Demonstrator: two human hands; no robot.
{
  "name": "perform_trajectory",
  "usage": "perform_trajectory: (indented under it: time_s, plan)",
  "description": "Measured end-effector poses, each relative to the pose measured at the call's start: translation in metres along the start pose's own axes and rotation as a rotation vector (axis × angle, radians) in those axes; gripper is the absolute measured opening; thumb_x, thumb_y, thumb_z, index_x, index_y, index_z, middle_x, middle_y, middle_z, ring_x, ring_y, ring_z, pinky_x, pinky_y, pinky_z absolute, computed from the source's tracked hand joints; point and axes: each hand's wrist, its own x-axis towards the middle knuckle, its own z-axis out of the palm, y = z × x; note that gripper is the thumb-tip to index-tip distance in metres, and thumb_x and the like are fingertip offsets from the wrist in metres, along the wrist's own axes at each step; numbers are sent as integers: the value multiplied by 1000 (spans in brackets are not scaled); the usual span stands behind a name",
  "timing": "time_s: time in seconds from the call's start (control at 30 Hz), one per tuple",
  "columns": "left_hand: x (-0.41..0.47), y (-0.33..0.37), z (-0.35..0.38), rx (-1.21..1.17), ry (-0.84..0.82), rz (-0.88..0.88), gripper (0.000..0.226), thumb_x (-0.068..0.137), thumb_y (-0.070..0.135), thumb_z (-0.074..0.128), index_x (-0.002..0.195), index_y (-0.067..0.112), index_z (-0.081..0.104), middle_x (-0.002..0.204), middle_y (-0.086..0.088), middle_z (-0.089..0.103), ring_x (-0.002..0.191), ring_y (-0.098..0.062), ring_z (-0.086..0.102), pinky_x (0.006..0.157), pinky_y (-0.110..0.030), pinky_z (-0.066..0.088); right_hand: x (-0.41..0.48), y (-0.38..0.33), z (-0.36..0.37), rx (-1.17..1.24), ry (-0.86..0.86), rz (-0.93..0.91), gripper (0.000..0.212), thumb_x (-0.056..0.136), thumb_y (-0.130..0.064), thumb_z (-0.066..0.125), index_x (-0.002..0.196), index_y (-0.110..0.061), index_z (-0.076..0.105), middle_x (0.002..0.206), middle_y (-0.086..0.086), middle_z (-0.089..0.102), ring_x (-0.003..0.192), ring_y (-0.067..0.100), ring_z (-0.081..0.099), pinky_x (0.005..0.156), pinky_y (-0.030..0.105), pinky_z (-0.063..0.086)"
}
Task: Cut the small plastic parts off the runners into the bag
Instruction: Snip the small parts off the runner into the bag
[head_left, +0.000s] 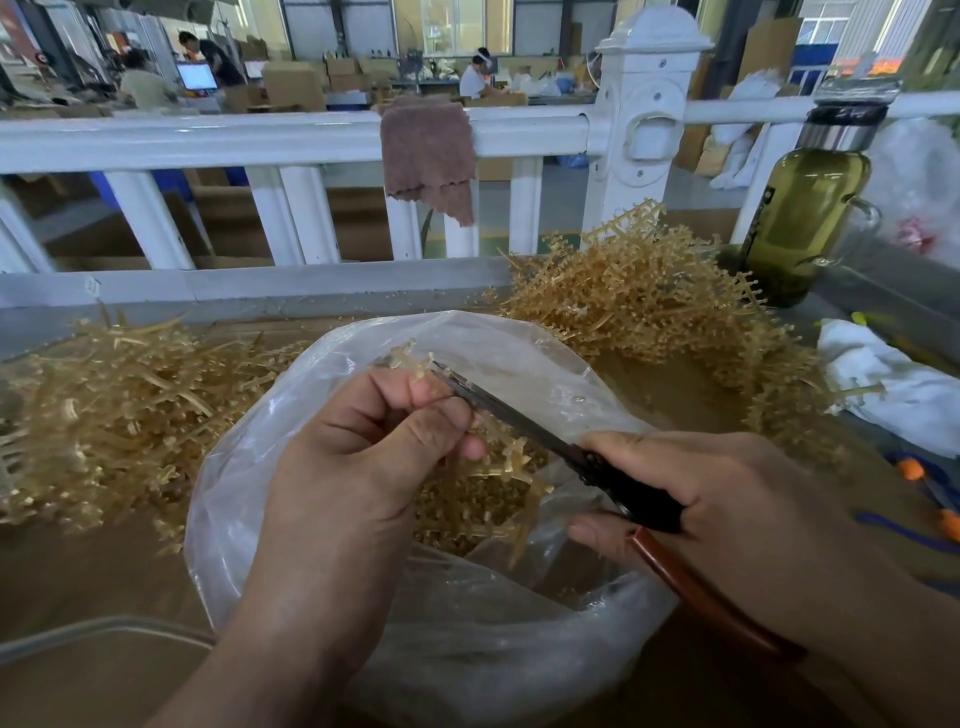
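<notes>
2 hands are mid-cut over the open bag: left hand fingers pinch a runner, right hand grips the scissors at its tip, so next comes a squeeze, dropping the part inside.

A brown cloth is hanging over the white railing, far centre. A green bottle is standing far right; a white rag is lying nearer.
</notes>
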Motion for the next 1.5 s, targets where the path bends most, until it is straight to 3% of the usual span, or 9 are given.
perform_trajectory:
  time_s: [0.5,0.83,1.1,1.33,1.5]
  plan:
    - [1,-2,3,-27,11,4,5,75,17,74,74,16,70,69,-10,66,66,-18,64,66,-21,54,2,1,0,15,-25,0,48,83,-70,45,96,-29,67,74,-17,62,69,2,59,61,24,46]
    - [0,-1,3,0,33,-7,19,70,21,85,76,15,68,71,-12,65,68,-18,63,68,-23,54,2,-1,-1,16,-37,-10,46,85,-67,44,92,-28,67,70,-16,60,66,4,59,62,25,46]
    - [-1,-1,4,13,36,-12,10,77,22,75,70,20,68,69,-9,65,70,-18,62,75,-31,49,3,1,0,-3,-32,-12,39,85,-66,46,85,-30,63,66,-17,55,66,3,57,61,22,44]
    - [0,-1,3,-6,42,-18,10,76,21,74,69,20,67,69,-10,65,68,-19,63,67,-25,53,2,-2,5,-7,1,22,35,83,-67,45,85,-35,59,66,-20,53,70,-3,54,62,11,40]
    - [-1,-1,1,17,56,-14,8,75,19,74,69,20,69,69,-10,66,66,-19,63,69,-29,53,2,-4,5,-11,22,11,42,82,-66,45,89,-30,65,67,-19,56,68,0,55,62,15,44]
